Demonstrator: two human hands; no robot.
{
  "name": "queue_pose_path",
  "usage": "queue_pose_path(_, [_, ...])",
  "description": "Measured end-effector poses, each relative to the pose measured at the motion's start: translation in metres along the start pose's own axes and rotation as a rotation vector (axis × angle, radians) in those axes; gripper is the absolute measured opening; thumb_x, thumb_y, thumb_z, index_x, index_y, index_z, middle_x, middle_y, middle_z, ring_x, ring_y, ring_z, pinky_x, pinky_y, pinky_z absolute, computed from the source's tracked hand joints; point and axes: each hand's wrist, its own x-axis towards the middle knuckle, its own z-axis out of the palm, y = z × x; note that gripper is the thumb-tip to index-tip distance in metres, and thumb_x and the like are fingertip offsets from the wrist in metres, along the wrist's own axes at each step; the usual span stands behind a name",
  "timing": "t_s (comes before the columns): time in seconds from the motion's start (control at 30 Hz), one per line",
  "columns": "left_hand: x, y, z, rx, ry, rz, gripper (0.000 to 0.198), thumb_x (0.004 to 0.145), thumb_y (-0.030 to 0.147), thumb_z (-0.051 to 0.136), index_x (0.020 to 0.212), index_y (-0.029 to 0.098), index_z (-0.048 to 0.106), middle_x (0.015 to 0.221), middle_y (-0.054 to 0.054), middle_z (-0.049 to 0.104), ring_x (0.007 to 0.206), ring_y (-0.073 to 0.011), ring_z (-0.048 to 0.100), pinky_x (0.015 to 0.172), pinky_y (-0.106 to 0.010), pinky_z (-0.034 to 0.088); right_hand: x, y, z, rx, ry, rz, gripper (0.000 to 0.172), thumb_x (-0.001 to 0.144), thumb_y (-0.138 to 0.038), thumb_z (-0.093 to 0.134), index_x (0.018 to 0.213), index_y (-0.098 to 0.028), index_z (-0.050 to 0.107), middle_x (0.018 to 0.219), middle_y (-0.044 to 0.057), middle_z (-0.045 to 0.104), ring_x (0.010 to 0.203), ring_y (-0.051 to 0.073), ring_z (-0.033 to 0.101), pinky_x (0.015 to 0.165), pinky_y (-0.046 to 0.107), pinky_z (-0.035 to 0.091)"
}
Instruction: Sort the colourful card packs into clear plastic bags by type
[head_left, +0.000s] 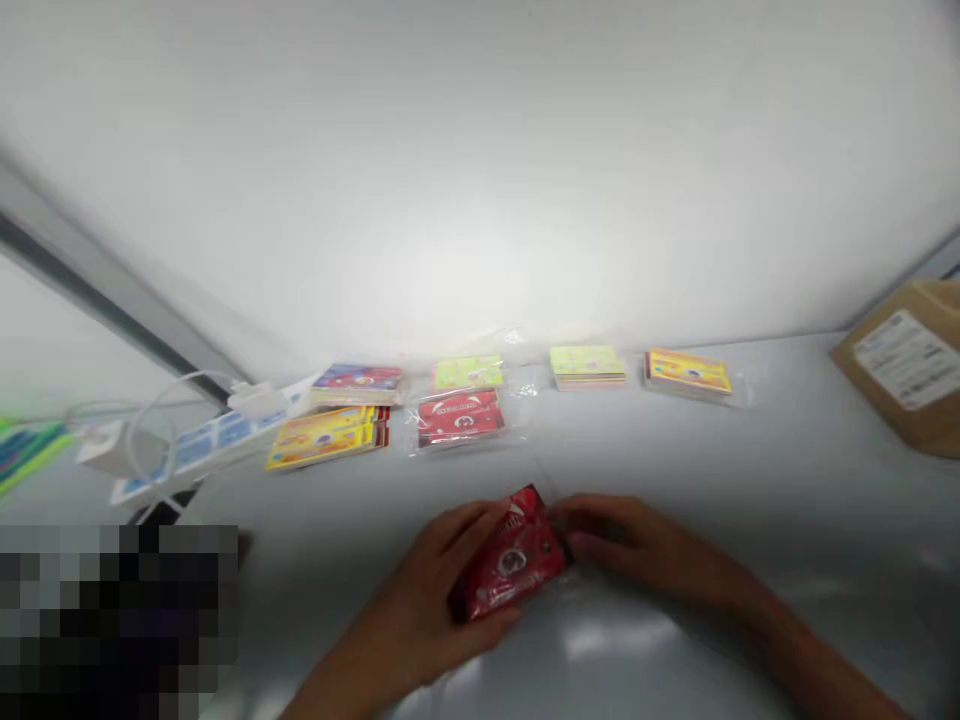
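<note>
My left hand (442, 590) is wrapped around a red card pack (514, 560) in clear plastic, tilted above the table. At the pack's right edge, the bent fingers of my right hand (622, 540) pinch what looks like its plastic end; motion blur softens the detail. Just beyond lies another red pack (461, 418) in a clear sleeve, with a yellow-green pack (469, 372) behind it. To the left are a yellow card stack (326, 438) and a blue-and-red stack (358, 380).
A yellow-green stack (587, 366) and a yellow pack (688, 373) lie along the back wall. On the right stands a brown parcel (907, 370) with a white label. A white power strip (217, 440) with a charger and cable occupies the left.
</note>
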Motion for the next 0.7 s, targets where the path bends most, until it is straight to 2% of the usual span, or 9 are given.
queue_pose_path(0.43, [0.0004,0.0011,0.0001,0.01,0.0,-0.012,0.071,0.076,0.026,0.062,0.136,0.031,0.025,0.136,-0.003,0.038,0.12,-0.0229,0.04,0.102,-0.035,0.034,0.0026,-0.0054,0.0044,0.087,-0.077,-0.039,0.034,0.088,-0.042,0.042,0.108,-0.022,0.061,0.095,0.003,0.066,0.091,0.019,0.058,0.085,0.032,0.043])
queue_pose_path(0.7, [0.0015,0.0027,0.0012,-0.012,-0.013,-0.002,0.073,0.075,0.025,0.063,0.136,0.033,0.024,0.136,-0.002,0.038,0.121,-0.0227,0.039,0.102,-0.036,0.034,0.0045,-0.0065,0.0089,0.093,-0.1,-0.024,0.034,0.088,-0.042,0.041,0.101,-0.02,0.063,0.092,0.002,0.065,0.084,0.017,0.057,0.078,0.028,0.044])
